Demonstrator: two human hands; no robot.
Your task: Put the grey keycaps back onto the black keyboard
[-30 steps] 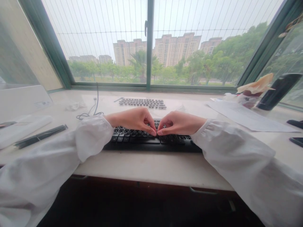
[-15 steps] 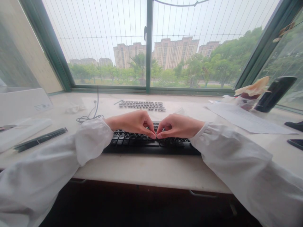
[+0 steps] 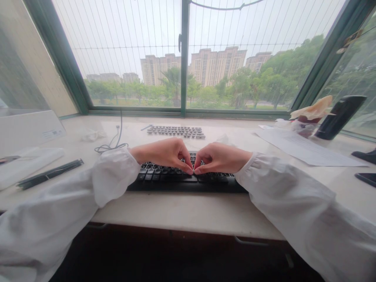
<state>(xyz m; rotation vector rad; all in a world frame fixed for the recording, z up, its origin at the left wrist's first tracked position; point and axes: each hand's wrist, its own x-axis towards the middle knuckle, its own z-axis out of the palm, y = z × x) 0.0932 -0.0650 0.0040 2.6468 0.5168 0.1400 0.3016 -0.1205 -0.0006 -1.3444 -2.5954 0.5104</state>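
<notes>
A black keyboard (image 3: 164,181) lies on the white sill-like desk (image 3: 188,209) in front of me. My left hand (image 3: 164,152) and my right hand (image 3: 219,156) rest over its middle, both in white sleeves. The fingers of each hand are curled, and thumb and forefinger tips meet at one spot (image 3: 193,171) on the lower key rows. They pinch at a key there; the key itself is hidden under the fingertips. Behind the keyboard, rows of loose dark keycaps (image 3: 176,131) are laid out on the desk.
A coiled cable (image 3: 113,145) and a black strip (image 3: 49,173) lie at the left, beside a white box (image 3: 28,129). At the right are paper sheets (image 3: 305,149), a dark bottle (image 3: 337,117), crumpled wrapping (image 3: 313,111) and dark objects (image 3: 366,178). A large window (image 3: 183,58) is behind.
The view has shifted slightly, so the desk sits a bit lower in the frame. Both hands stay pinched together at the same spot on the keyboard.
</notes>
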